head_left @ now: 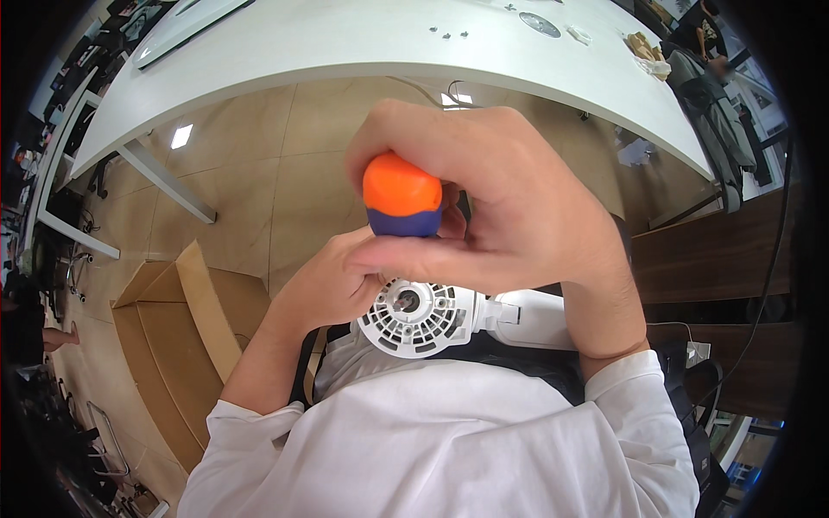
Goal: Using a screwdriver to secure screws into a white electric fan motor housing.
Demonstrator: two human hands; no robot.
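My right hand (509,198) is wrapped round a screwdriver (402,194) with an orange and dark blue handle. The handle is seen nearly end-on, and its shaft is hidden below. Under it, my left hand (332,281) is closed at the far left edge of a white fan motor housing (419,319). Its fingertips pass behind my right hand and the handle, so what they grip is hidden. The round slotted face of the housing is turned up, with a metal shaft in its centre. A white neck (535,319) runs from it to the right, across my lap.
Ahead stands a white table (345,39) with several small screws (446,35), a round metal grille (540,25) and a crumpled brown bag (643,47). An open cardboard box (173,345) lies on the floor at left. A wooden cabinet (717,250) stands at right; people are at the edges.
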